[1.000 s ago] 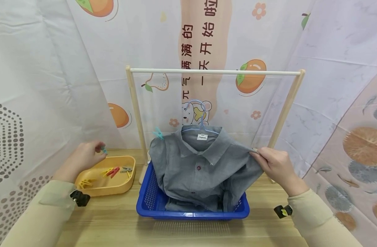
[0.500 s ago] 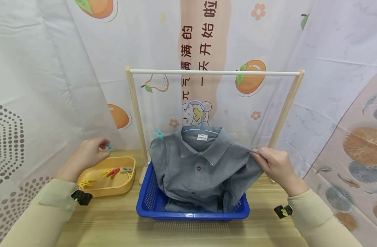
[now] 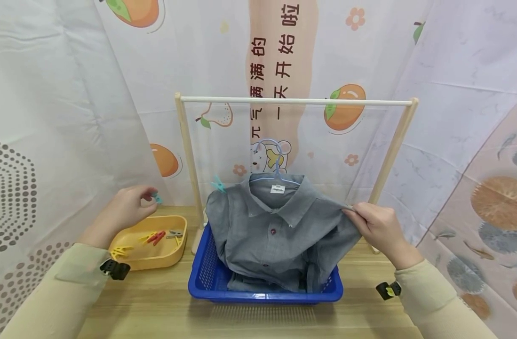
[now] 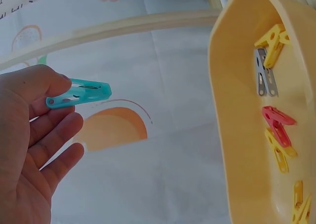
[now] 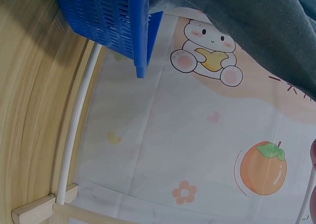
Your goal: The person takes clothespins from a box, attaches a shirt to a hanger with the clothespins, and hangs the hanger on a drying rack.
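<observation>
A teal clothespin (image 4: 84,93) is pinched between the thumb and index finger of my left hand (image 3: 129,207), held above the yellow tray. In the middle a grey button-up shirt (image 3: 262,226) hangs on a light blue hanger (image 3: 278,162), its lower part bunched in a blue basket (image 3: 264,296). Another teal clothespin (image 3: 218,184) is clipped at the shirt's shoulder on the left side. With thumb and fingers my right hand (image 3: 377,226) grips the shirt's shoulder on the right side. Only a sliver of that hand's fingers shows in the right wrist view.
The yellow tray (image 3: 156,262) at the left holds several yellow, red and grey clothespins. Behind the basket stands a wooden rack with a white bar (image 3: 296,100). Printed curtains (image 3: 343,141) enclose the back and sides of the wooden table (image 3: 148,310).
My left hand has moved right and slightly up with the teal clothespin, away from the tray's left part. The right hand and the shirt have stayed in place.
</observation>
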`<state>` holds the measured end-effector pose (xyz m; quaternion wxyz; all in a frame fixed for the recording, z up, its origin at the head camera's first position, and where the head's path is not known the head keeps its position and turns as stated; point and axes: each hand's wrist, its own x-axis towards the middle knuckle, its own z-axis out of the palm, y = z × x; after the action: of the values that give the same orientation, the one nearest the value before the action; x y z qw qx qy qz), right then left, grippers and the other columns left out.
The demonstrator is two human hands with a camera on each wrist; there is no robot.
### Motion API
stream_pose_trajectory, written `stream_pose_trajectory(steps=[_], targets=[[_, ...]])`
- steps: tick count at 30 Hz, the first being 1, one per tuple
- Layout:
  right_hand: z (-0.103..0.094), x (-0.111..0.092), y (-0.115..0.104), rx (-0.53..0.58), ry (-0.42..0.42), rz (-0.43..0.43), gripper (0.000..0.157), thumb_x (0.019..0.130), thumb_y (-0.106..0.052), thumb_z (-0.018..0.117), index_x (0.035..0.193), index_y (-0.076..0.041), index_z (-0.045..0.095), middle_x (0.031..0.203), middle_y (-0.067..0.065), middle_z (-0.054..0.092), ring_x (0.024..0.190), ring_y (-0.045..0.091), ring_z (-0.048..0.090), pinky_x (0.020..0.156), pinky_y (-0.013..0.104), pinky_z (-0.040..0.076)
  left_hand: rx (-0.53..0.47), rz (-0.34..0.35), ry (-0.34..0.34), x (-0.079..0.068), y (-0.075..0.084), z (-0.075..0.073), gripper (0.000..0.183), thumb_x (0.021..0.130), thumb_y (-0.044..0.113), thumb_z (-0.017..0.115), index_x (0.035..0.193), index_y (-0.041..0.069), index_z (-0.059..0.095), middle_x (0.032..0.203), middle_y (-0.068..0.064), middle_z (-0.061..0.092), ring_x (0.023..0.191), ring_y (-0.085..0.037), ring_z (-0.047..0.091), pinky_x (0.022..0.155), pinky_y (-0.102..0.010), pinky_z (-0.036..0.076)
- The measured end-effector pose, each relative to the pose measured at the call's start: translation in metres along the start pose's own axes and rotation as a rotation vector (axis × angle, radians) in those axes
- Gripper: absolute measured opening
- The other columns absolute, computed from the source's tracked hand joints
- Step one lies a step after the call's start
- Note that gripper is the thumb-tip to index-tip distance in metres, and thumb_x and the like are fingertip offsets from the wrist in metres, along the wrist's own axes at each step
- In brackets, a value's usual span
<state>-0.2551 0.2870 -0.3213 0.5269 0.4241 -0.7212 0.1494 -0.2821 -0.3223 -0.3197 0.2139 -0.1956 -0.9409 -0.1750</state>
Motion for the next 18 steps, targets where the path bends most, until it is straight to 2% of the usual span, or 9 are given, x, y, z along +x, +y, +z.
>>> stream_pose_trajectory(steps=[18], targets=[[-0.001, 0.003, -0.002, -0.002, -0.014, 0.003, 0.049, 0.107, -0.036, 0.054, 0.064, -0.018, 0.037, 0.063, -0.014, 0.025, 0.054, -0.004, 0.020, 0.044, 0.017, 0.020, -0.027, 0.073, 0.065, 0.008, 0.033, -0.003, 0.029, 0.087, 0.008, 0.077, 0.114, -0.001, 0.070, 0.102, -0.015, 0.073, 0.092, -0.033, 0.068, 0.075, -0.051, 0.054]])
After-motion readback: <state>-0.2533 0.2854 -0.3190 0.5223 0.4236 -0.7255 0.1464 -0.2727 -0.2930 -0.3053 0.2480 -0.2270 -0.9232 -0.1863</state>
